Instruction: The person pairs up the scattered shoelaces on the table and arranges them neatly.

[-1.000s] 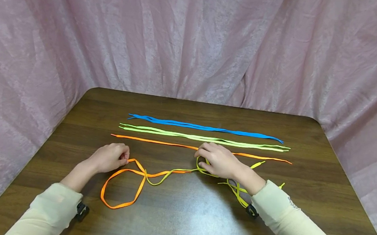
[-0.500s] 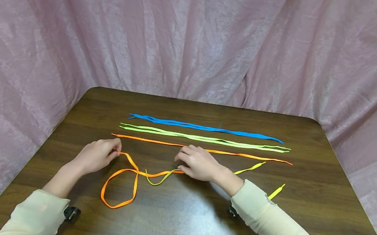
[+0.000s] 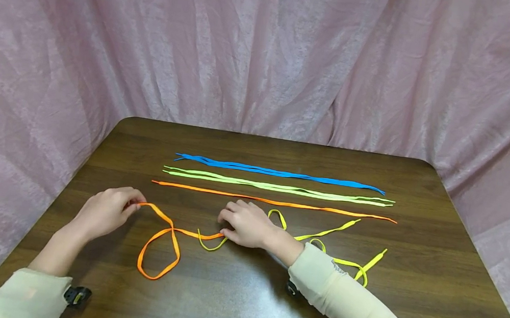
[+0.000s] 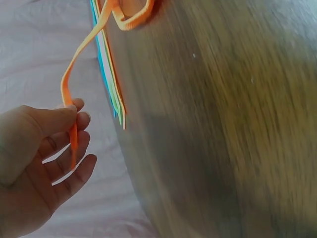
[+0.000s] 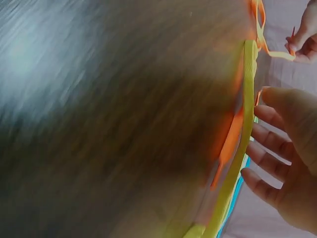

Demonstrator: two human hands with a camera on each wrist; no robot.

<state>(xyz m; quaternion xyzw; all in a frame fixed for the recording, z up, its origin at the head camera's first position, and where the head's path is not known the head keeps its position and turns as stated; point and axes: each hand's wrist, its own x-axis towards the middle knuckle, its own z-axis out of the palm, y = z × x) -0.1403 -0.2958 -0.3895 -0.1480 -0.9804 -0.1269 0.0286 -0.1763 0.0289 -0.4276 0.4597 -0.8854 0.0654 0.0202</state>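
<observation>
My left hand [image 3: 104, 213] pinches an orange shoelace [image 3: 174, 248] near one end, between thumb and index finger. The short orange tip [image 4: 74, 156] hangs past the fingers in the left wrist view. From there the lace runs right through a loop on the table. My right hand [image 3: 248, 224] hovers low over its other end, fingers [image 5: 270, 161] spread and slightly bent. A yellow shoelace [image 5: 246, 109] passes close by the fingertips in the right wrist view; contact is hard to tell. More of the yellow lace lies in loose curves beneath and right of the right forearm.
Farther back on the brown table [image 3: 176, 310], a straight orange shoelace [image 3: 296, 205], a pair of lime shoelaces [image 3: 252, 183] and a blue pair [image 3: 276, 172] lie side by side. A pink curtain [image 3: 265, 52] hangs behind the table.
My left hand has moved left, drawing the orange lace with it and narrowing the loop. My right hand has moved left off the yellow curls, to the orange lace's other end.
</observation>
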